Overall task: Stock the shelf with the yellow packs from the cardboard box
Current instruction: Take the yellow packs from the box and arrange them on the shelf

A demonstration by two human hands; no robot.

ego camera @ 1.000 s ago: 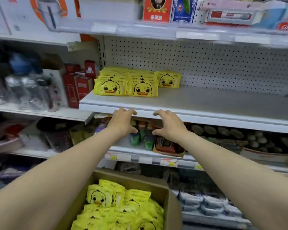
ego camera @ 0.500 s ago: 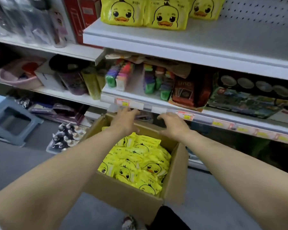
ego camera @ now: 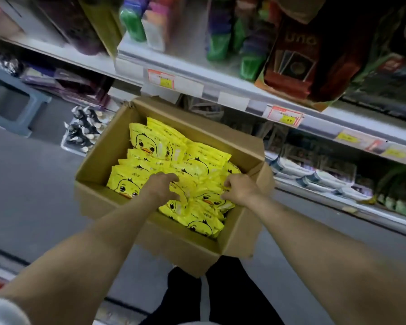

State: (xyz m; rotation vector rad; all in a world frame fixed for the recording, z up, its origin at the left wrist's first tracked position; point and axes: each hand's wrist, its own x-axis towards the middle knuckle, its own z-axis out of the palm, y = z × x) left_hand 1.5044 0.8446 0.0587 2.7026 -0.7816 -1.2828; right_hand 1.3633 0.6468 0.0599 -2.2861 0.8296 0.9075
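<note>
An open cardboard box [ego camera: 174,245] stands on the floor in front of me, filled with several yellow packs [ego camera: 150,144] printed with a duck face. Both my hands are down inside it, on top of the pile. My left hand [ego camera: 161,188] clasps packs near the box's middle, fingers and thumb bent around them. My right hand [ego camera: 238,190] curls its fingers on a pack's edge by the right wall. The shelf holding the stocked yellow packs is out of view above.
A white shelf edge with price tags [ego camera: 232,99] runs just behind the box, carrying coloured items and a red card-game box [ego camera: 298,59]. A grey stool [ego camera: 12,106] and a tray of small bottles [ego camera: 82,130] sit on the floor to the left. My dark trousers [ego camera: 220,296] are below.
My view has tilted down from the upper shelf to the box. Both hands dropped from the shelf edge into the box and closed onto the packs.
</note>
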